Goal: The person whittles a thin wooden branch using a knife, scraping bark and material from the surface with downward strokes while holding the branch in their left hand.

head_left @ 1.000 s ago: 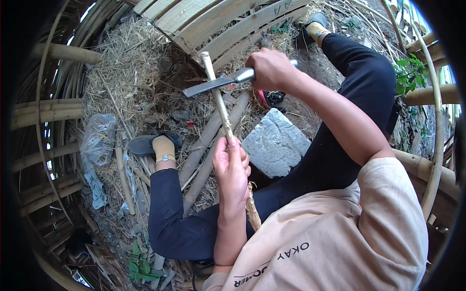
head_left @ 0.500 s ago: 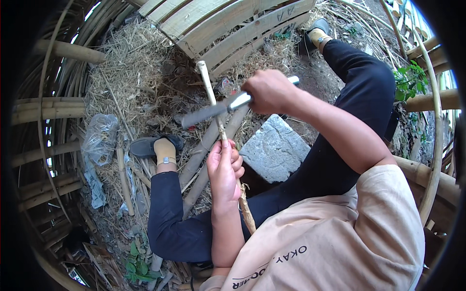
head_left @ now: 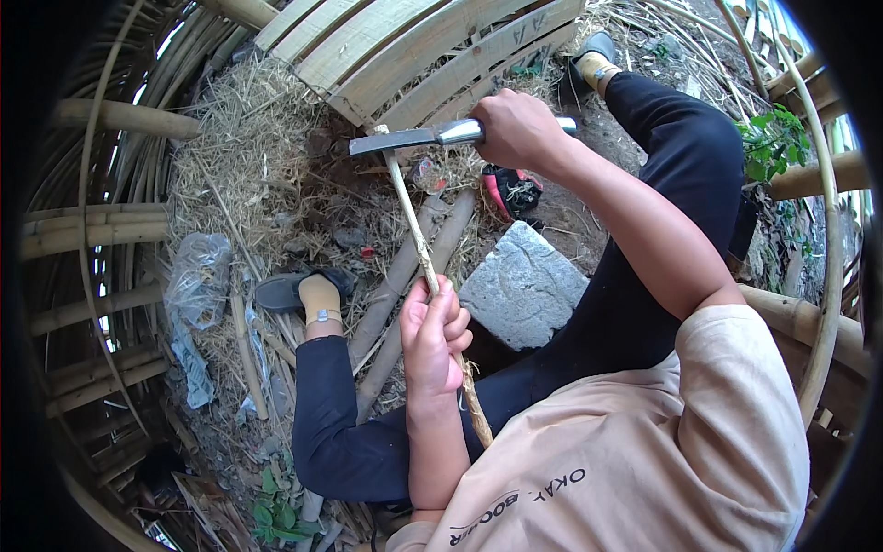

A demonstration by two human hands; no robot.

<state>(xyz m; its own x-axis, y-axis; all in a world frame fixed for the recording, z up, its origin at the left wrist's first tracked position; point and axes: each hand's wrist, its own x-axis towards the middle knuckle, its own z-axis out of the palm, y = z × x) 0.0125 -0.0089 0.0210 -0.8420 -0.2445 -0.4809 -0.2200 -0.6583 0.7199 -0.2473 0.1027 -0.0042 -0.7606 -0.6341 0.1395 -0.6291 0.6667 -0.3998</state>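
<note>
Grips pale stick (head_left: 407, 211) in closed left hand (head_left: 432, 345), with long axis on an 11:30–5:30 line and far end toward 11:30, and, nearer that end, clenches in right hand (head_left: 522, 132) a bladed metal tool (head_left: 416, 138) pointing to 9 o'clock across it.
</note>
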